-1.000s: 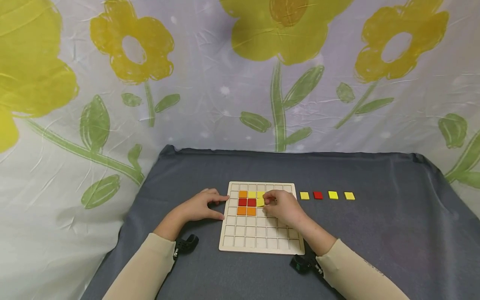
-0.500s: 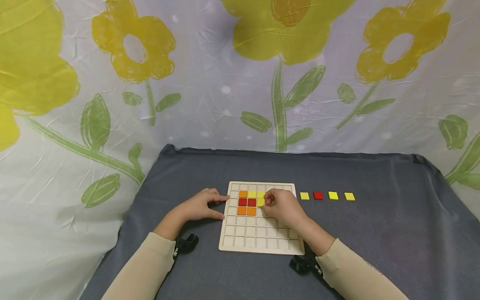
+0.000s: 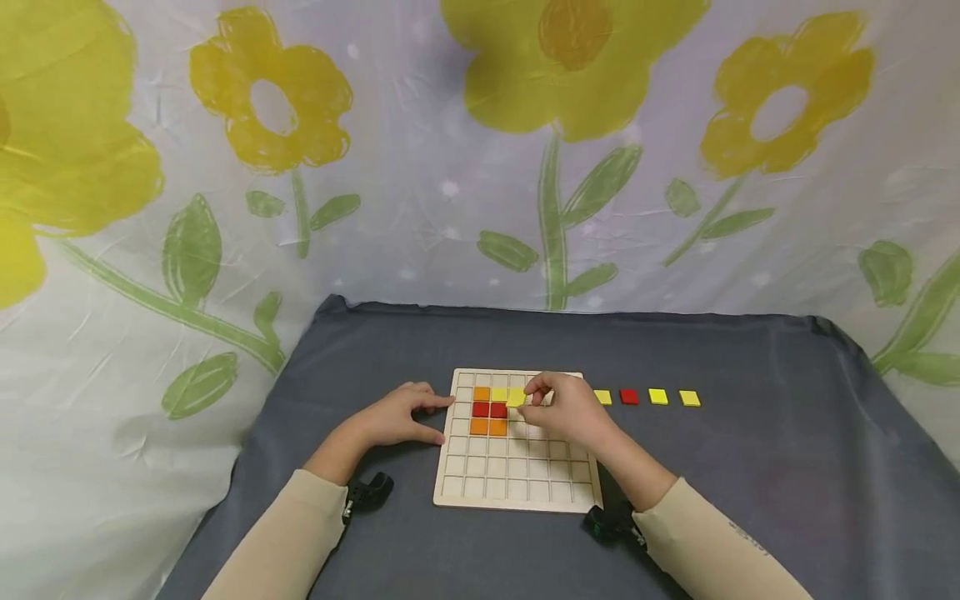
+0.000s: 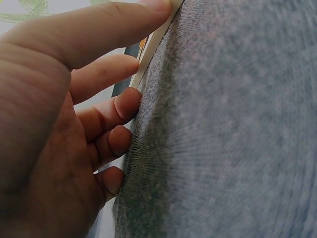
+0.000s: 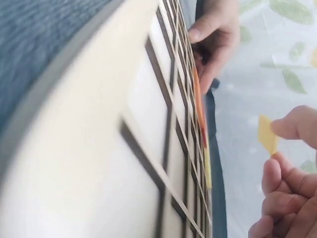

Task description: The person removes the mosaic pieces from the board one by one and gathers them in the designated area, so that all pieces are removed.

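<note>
A pale wooden grid board point(image 3: 517, 492) lies on the grey cloth. Orange tiles point(image 3: 482, 393), red tiles point(image 3: 489, 409) and a yellow tile point(image 3: 498, 393) sit in its upper-left cells. My right hand point(image 3: 566, 410) pinches a yellow tile point(image 3: 516, 397) between thumb and fingertips. In the right wrist view this yellow tile point(image 5: 267, 135) hangs clear of the board point(image 5: 99, 148). My left hand point(image 3: 397, 417) rests at the board's left edge. Its fingers point(image 4: 119, 104) touch the rim point(image 4: 158, 37) and hold nothing.
A row of loose tiles lies on the cloth right of the board: yellow point(image 3: 603, 397), red point(image 3: 629, 397), yellow point(image 3: 657, 397), yellow point(image 3: 689, 398). The grey table cloth point(image 3: 750, 483) ends at a flowered backdrop point(image 3: 450, 208) behind.
My right hand has raised the yellow tile off the board's cells and shifted it slightly up and left. The left hand has stayed at the board's edge.
</note>
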Available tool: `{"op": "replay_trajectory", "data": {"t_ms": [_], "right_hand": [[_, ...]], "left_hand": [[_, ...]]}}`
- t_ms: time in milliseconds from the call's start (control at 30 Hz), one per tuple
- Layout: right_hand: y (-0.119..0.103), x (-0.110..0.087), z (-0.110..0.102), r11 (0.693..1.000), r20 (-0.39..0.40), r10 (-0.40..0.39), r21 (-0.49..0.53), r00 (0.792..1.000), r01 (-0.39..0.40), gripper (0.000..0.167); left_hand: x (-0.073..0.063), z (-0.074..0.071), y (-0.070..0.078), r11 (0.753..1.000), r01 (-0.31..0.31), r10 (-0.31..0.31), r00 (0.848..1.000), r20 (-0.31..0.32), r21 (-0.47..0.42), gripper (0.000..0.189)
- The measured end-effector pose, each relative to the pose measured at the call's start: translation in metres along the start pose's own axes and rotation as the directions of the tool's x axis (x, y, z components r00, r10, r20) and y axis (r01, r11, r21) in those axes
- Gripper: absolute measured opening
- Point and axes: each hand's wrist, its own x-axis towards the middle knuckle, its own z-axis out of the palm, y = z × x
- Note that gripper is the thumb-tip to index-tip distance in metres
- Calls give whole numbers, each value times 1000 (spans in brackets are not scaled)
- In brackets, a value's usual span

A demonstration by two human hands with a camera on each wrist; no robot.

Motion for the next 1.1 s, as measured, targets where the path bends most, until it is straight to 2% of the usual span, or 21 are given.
{"op": "replay_trajectory", "data": {"t_ms": [200,500,1100], "right_hand": [[6,-6,-18,997,-3,-36,69,999,36,28],[15,-20,-35,996,-18,-44,79,999,46,27],[40,-55,-82,995,-82,53,92,995,-45,26]], "left_hand": [[1,2,-3,1000,-10,10,1000,0,-6,72],[0,2,-2,1000,1,-1,1000,-7,-21,72],[1,2,-5,1000,-13,12,1000,-8,-21,72]]}}
